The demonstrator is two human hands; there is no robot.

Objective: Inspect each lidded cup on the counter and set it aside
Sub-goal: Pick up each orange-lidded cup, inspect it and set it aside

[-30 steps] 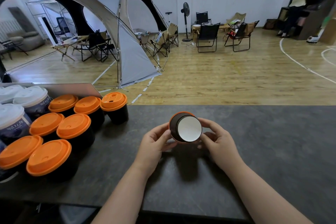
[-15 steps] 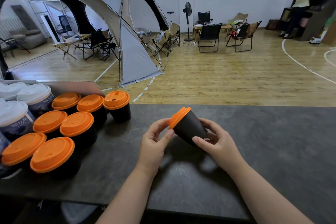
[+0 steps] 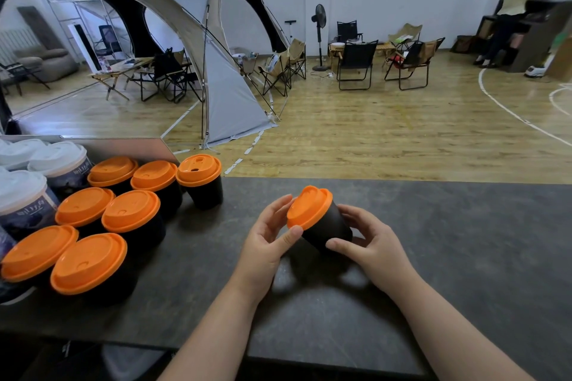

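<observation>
**Black cup** [image 3: 332, 227] under inspection: I held it tilted just above the dark counter [image 3: 464, 257], with its orange lid [image 3: 309, 207] facing ten o'clock. My left hand [image 3: 266, 244] pinched the lid rim between thumb and fingers. My right hand [image 3: 371, 241] curled round the body from four o'clock. Seven orange-lidded cups [image 3: 130, 210] stood at nine o'clock, with white-lidded cups [image 3: 58, 158] beyond them. I judged the step in hand to be checking the lid. The next move called for righting the cup and setting it down upright, without knocking its neighbours.
</observation>
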